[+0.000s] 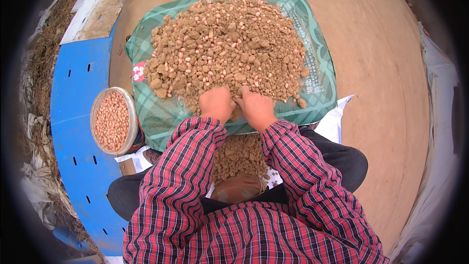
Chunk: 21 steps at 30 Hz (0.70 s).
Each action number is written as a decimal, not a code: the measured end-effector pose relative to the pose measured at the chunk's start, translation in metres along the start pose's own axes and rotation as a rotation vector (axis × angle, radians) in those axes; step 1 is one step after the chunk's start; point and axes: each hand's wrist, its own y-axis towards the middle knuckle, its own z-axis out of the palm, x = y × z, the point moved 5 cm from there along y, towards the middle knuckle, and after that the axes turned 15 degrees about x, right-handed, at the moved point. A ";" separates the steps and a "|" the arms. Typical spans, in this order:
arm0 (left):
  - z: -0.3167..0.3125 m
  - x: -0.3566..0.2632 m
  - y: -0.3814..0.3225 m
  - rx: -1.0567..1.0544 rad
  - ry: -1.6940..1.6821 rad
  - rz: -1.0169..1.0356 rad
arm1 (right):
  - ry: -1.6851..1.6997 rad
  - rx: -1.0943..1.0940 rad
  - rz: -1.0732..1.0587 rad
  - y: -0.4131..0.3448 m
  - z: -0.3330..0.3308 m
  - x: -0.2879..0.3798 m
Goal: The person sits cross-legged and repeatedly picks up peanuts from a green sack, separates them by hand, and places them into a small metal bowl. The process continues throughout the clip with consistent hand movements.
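Observation:
A heap of dry soil clods [240,78] mixed with pink shelled peanuts [187,59] is spread over a green plaid woven sack [146,112]. My left hand [217,103] curls at the near edge of this heap, its knuckles up. Close beside it, almost touching, is my right hand [256,107], with the thumb and forefinger bent towards the left fingers. Both sets of fingertips are low against the clods and partly hidden, so I cannot tell what they hold. To the left stands a round plastic tub [132,113] full of shelled peanuts [112,121].
Below the sack, between my legs, more soil clods [240,154] lie near a brown rounded object [238,189]. Blue slotted panels [82,80] run along the left. Brown floor [381,80] extends to the right, bordered by pale sheeting [441,117]. White sheet material [333,121] sticks out beneath the sack.

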 end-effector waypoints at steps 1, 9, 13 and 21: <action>-0.001 0.003 -0.002 -0.022 -0.064 0.025 | -0.104 0.041 0.035 0.003 0.003 0.002; -0.005 0.034 0.000 0.325 -2.013 0.304 | 1.401 0.197 -0.077 -0.009 -0.003 -0.022; -0.009 0.023 0.020 0.235 -1.656 0.234 | 1.802 0.101 -0.130 -0.010 -0.015 -0.031; -0.022 -0.003 0.006 -0.211 -0.046 0.322 | 0.503 -0.218 -0.097 0.006 -0.031 -0.020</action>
